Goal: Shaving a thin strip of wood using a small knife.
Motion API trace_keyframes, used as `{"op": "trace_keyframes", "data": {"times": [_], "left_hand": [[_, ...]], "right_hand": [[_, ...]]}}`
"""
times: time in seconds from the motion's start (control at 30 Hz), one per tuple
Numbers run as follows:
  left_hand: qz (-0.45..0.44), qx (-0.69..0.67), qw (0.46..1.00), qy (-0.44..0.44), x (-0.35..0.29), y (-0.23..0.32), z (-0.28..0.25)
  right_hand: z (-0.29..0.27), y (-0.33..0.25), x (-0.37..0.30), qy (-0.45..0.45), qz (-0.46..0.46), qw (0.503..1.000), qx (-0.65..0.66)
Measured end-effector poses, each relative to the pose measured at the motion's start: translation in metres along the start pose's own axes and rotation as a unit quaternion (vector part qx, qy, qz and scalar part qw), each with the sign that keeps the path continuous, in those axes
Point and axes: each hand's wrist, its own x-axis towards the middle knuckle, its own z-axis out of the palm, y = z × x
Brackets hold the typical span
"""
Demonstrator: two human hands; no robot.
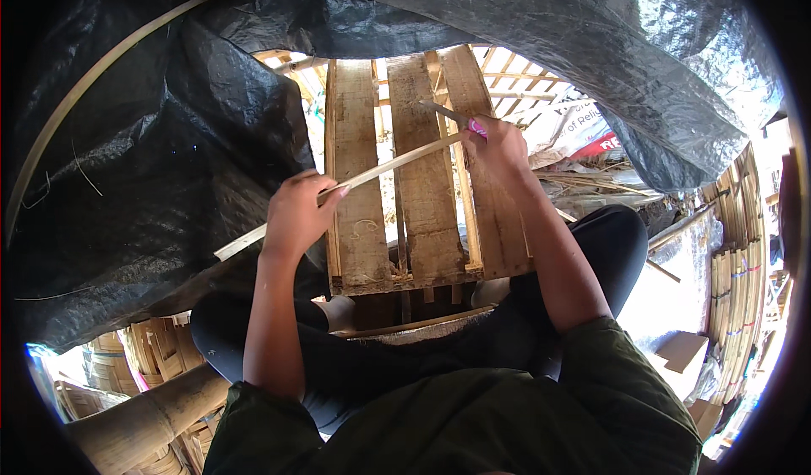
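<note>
A long pale bamboo strip (pixel 384 167) slants across in front of me, its lower left end out over a black plastic sheet. My left hand (pixel 297 213) is closed round it, thumb and fingers pinching it near the middle. In my right hand (pixel 500 148) is a knife (pixel 445 112) with a pink handle, its blade pointing up and left. The strip's far end meets the right hand beside the knife; whether the blade touches it is hidden by the fingers. Below the strip stands a slatted wooden bench (pixel 361 247) with thin shavings on it.
Black plastic sheeting (pixel 144 213) hangs on the left and overhead. A thick bamboo pole (pixel 139 420) lies at the lower left, near woven bamboo pieces. Tied bundles of bamboo strips (pixel 737 306) stand at the right. My bent legs (pixel 612 242) flank the bench.
</note>
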Motion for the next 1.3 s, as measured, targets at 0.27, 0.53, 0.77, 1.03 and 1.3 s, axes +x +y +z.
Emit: {"op": "trace_keyframes", "data": {"times": [0.27,0.53,0.77,1.03,1.3], "left_hand": [[0.067,-0.085,0.994,0.027,-0.009,-0.008,0.034],[0.138,-0.049,0.985,0.090,0.004,-0.013,0.064],[0.106,-0.072,0.991,0.028,0.007,-0.009,0.053],[0.112,-0.081,0.989,0.049,0.007,-0.016,0.059],[0.097,-0.078,0.992,0.020,0.012,-0.012,0.056]], "right_hand": [[0.004,0.011,-0.008,0.072,-0.020,0.989,0.125],[-0.007,0.007,-0.011,-0.056,0.273,0.957,0.085],[-0.010,0.010,-0.007,-0.120,0.281,0.934,0.182],[0.007,-0.034,-0.012,-0.205,0.203,0.954,0.079],[0.038,0.004,-0.004,-0.180,0.165,0.969,0.040]]}}
